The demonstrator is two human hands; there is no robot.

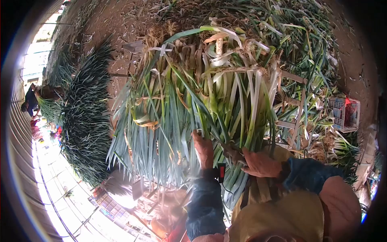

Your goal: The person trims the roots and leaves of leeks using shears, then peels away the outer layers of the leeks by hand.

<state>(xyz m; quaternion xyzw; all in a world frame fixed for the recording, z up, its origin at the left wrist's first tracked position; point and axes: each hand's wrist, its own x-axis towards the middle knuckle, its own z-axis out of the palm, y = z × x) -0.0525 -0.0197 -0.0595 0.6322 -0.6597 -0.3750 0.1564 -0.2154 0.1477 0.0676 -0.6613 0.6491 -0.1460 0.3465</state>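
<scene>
A thick heap of long green onions (161,117) lies in front of me, pale root ends at the far side and blue-green leaves hanging toward me. My left hand (203,150) is closed around some leaves at the near side of the heap. To its right, my right hand (261,162) has its fingers closed on green onion leaves, beside a brown withered piece (234,153) between the two hands. Part of the fingers of both hands is hidden by the leaves. Yellowed dry leaves (147,122) hang among the green ones.
Wooden rack bars (296,117) show to the right of the heap. Farther right stands a light plastic crate (344,114) with something red. Loose trimmings (312,60) cover the ground behind. A long pile of green onions (86,117) lies left, with another person (31,101) beyond.
</scene>
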